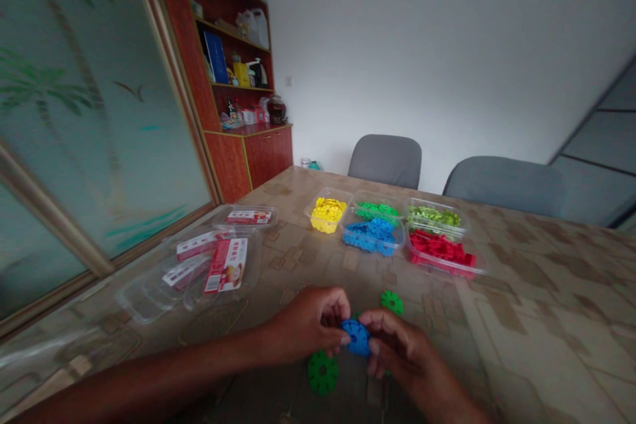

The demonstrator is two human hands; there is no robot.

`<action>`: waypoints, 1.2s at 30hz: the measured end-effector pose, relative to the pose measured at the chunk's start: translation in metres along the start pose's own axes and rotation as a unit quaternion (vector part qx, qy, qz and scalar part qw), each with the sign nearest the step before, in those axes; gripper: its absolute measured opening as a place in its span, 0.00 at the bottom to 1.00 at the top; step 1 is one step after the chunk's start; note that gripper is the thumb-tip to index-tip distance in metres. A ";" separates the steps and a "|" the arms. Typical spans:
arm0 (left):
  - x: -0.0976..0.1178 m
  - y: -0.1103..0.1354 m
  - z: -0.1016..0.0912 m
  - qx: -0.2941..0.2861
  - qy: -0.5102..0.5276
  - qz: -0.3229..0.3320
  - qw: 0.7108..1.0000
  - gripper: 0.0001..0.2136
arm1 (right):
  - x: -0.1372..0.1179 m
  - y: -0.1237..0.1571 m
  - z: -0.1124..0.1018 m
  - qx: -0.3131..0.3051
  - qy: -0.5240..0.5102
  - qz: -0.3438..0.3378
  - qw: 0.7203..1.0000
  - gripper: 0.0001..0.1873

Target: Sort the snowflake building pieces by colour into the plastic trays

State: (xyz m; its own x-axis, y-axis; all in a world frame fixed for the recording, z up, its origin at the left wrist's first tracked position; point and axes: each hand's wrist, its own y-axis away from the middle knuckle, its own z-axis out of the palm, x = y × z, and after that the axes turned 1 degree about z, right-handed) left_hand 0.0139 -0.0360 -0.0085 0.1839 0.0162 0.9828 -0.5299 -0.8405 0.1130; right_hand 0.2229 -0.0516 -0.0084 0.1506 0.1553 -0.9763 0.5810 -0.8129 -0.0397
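Left hand (308,321) and right hand (397,344) pinch one blue disc (356,336) between them, fingertips closed on opposite edges. From it, the near green disc (322,372) lies at seven o'clock, the far green disc (392,303) at one o'clock.

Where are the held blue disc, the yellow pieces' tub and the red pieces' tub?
Blue plastic toothed disc (356,336): head view, exposed centre.
Clear plastic tub of yellow pieces (307,211): head view, left rim.
Clear plastic tub of red pieces (447,271): head view, near rim.
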 end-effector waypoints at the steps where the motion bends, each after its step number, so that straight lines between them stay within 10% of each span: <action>1: 0.000 0.000 0.001 0.007 -0.015 0.000 1.000 0.09 | 0.002 0.000 0.001 0.003 0.008 -0.005 1.000 0.14; 10: 0.015 0.005 -0.001 0.042 -0.161 0.056 0.984 0.08 | -0.005 -0.004 -0.004 0.058 0.115 -0.031 0.991 0.11; 20: 0.035 0.028 -0.021 -0.134 -0.391 0.118 0.903 0.26 | -0.016 -0.081 -0.108 0.229 0.195 -0.077 0.951 0.19; 25: 0.028 0.029 -0.023 -0.132 -0.399 0.104 0.901 0.21 | -0.021 -0.091 -0.122 0.292 0.266 -0.097 0.914 0.14; 36: 0.026 0.019 -0.018 -0.092 -0.352 0.083 0.928 0.15 | 0.031 -0.029 -0.092 0.010 0.383 -0.063 0.922 0.11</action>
State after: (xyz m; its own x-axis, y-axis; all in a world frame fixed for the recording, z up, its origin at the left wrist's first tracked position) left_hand -0.0065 -0.0420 0.0214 0.5478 -0.5175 0.6573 -0.7198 -0.6920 0.0551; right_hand 0.2842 0.0280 -0.0179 0.6078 0.5934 -0.5276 0.6185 -0.7705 -0.1540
